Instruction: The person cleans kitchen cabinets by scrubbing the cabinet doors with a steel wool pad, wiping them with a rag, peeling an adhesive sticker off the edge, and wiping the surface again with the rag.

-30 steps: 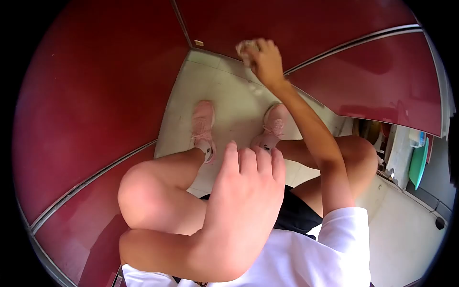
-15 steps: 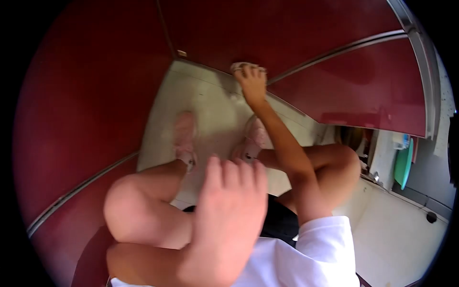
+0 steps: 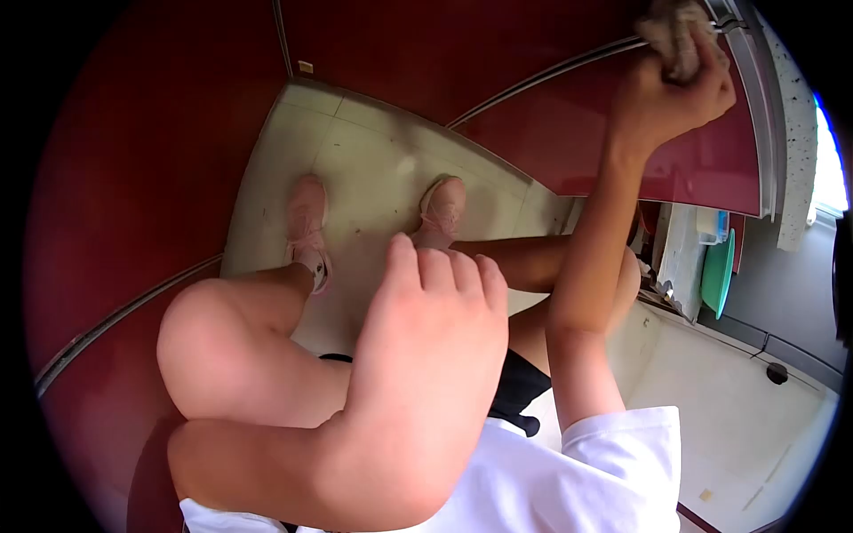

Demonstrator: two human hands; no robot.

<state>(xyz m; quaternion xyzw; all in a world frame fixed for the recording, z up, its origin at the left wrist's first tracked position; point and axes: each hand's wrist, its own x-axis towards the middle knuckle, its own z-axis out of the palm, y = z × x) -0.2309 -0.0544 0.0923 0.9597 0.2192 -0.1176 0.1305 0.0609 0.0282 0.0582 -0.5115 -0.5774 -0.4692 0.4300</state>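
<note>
A crumpled greyish-beige cloth [image 3: 673,35] is gripped in my right hand [image 3: 668,102], at the upper right. The cloth is held up at the top edge of a dark red cabinet door [image 3: 702,147], near the metal trim. My left hand [image 3: 435,329] hangs in the air above my lap, its back to the camera. The fingers of this hand are loosely bent and slightly apart, and nothing shows in them; the palm is hidden.
Dark red cabinet panels [image 3: 151,151] stand to the left and ahead. My pink shoes [image 3: 308,213] rest on the light tiled floor [image 3: 373,133]. A green board or tray [image 3: 718,275] stands at the right, beside an open cabinet space. Above it is a speckled countertop edge [image 3: 797,133].
My right hand has moved with the cloth from the bottom of the cabinet by the floor to its top edge at the right. My left hand stays near the middle.
</note>
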